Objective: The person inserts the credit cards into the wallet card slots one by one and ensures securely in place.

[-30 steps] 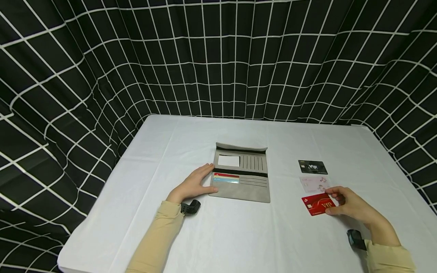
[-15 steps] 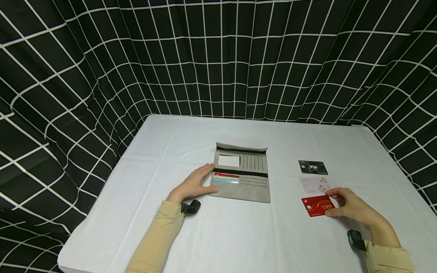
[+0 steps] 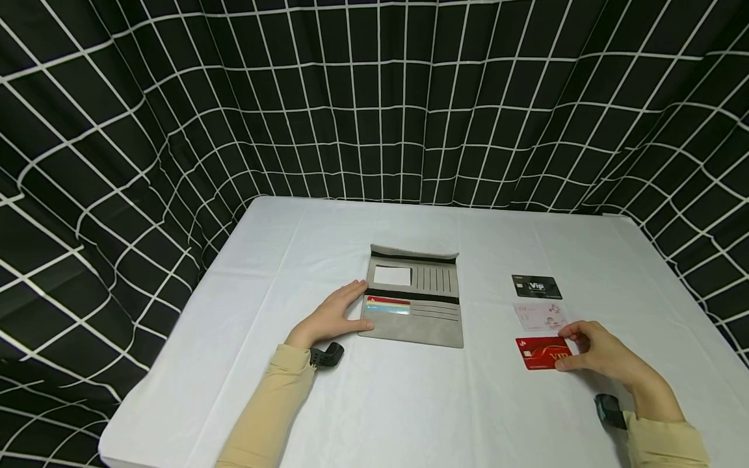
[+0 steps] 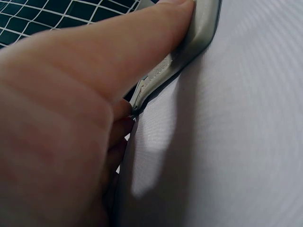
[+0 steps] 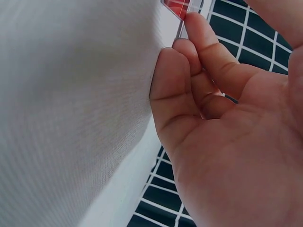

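A grey wallet point(image 3: 412, 331) lies unfolded on the table, with several cards point(image 3: 389, 305) stacked in its left slots. My left hand point(image 3: 330, 315) rests at its left side, thumb on the lower corner and straight fingers along the edge. In the left wrist view, the thumb point(image 4: 142, 42) overlaps the wallet's edge point(image 4: 203, 28). At the right, my right hand point(image 3: 605, 351) pinches a red VIP card point(image 3: 541, 351) by its right end, between thumb and fingertips. Only a small red corner of that card point(image 5: 177, 8) shows in the right wrist view, beyond curled fingers point(image 5: 173, 80).
Just beyond the red card lies a pale pink card point(image 3: 535, 316), and past that a black Vip card point(image 3: 535, 286). A white cloth covers the table point(image 3: 409, 409). Dark curtains with a white grid point(image 3: 398, 97) stand around its back and sides.
The red card has turned until it lies nearly level with the other two, and it has shifted very slightly left. My left hand and the wallet stay where they were.
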Available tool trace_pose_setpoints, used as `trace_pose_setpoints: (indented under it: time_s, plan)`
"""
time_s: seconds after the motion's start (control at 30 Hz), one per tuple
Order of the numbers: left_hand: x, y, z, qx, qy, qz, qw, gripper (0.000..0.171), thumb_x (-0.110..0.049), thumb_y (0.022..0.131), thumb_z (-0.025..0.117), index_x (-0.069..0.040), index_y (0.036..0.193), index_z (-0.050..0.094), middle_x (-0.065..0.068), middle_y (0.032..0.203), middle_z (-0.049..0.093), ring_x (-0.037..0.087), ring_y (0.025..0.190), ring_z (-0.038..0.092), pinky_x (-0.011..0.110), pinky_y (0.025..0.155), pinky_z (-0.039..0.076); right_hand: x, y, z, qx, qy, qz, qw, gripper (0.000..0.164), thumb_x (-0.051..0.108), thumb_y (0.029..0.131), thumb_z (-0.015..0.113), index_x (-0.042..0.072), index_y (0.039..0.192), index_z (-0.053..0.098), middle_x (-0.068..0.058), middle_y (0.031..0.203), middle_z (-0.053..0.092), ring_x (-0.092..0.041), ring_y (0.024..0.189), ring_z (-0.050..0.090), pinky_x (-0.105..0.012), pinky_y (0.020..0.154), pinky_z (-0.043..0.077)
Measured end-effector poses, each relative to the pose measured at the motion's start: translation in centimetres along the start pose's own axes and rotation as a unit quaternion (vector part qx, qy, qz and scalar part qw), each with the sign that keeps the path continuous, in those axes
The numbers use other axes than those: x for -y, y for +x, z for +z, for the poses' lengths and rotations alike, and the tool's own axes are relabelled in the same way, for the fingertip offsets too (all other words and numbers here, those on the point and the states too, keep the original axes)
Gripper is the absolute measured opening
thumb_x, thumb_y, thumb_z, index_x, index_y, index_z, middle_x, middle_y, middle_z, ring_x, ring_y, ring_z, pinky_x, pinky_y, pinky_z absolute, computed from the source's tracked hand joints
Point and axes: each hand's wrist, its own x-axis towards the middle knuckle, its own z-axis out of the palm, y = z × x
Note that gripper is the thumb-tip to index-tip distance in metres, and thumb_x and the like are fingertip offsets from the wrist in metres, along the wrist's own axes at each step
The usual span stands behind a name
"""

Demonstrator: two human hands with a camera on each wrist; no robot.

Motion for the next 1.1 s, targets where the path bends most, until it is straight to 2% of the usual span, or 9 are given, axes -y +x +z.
trace_pose_setpoints:
  time_s: [0.27, 0.37, 0.63, 0.93, 1.1]
  plan:
    - [-0.05, -0.06, -0.02, 0.0, -0.007, 0.0, 1.0, 0.089, -0.052, 0.079, 0.067, -0.011, 0.147, 0.027, 0.005, 0.151, 0.02, 0.021, 0.138, 0.015, 0.045, 0.108, 0.017, -0.01, 0.16, -0.01, 0.002, -0.011, 0.004, 1.0, 0.057, 0.023, 0.063, 0.086, -0.009, 0.098, 0.055, -0.023, 0.1, 0.045, -0.033, 0.088, 0.043, -0.041, 0.073, 0.039]
    - [-0.08, -0.09, 0.01, 0.0, -0.008, 0.001, 1.0, 0.088, -0.051, 0.079, 0.067, -0.012, 0.147, 0.027, 0.004, 0.152, 0.02, 0.021, 0.137, 0.015, 0.044, 0.108, 0.018, 0.06, 0.12, -0.01, 0.0, -0.012, 0.005, 1.0, 0.058, 0.023, 0.063, 0.086, -0.01, 0.099, 0.055, -0.024, 0.101, 0.046, -0.034, 0.088, 0.044, -0.042, 0.073, 0.039]
    - [-0.11, -0.11, 0.01, -0.002, -0.009, 0.004, 1.0, 0.088, -0.051, 0.079, 0.067, -0.012, 0.147, 0.027, 0.003, 0.151, 0.021, 0.02, 0.137, 0.015, 0.044, 0.108, 0.018, 0.25, 0.16, 0.0, 0.008, 0.004, 0.012, 1.0, 0.069, 0.023, 0.062, 0.086, -0.014, 0.108, 0.051, -0.012, 0.092, 0.049, -0.025, 0.082, 0.044, -0.03, 0.065, 0.037]
    - [-0.07, -0.1, 0.04, -0.002, -0.006, 0.005, 1.0, 0.088, -0.051, 0.079, 0.067, -0.011, 0.147, 0.027, 0.005, 0.151, 0.021, 0.021, 0.137, 0.015, 0.045, 0.108, 0.018, 0.46, 0.09, 0.06, 0.0, -0.015, 0.036, 0.999, 0.073, 0.026, 0.062, 0.086, -0.014, 0.11, 0.048, -0.009, 0.087, 0.047, -0.025, 0.081, 0.043, -0.032, 0.064, 0.035]
    - [-0.01, -0.06, 0.03, -0.002, -0.002, 0.003, 1.0, 0.089, -0.052, 0.079, 0.067, -0.011, 0.147, 0.027, 0.004, 0.151, 0.021, 0.02, 0.138, 0.015, 0.044, 0.108, 0.017, 0.73, 0.0, -0.06, -0.007, -0.041, 0.027, 0.999, 0.07, 0.029, 0.063, 0.086, -0.013, 0.107, 0.05, -0.009, 0.085, 0.047, -0.025, 0.079, 0.044, -0.032, 0.062, 0.035]
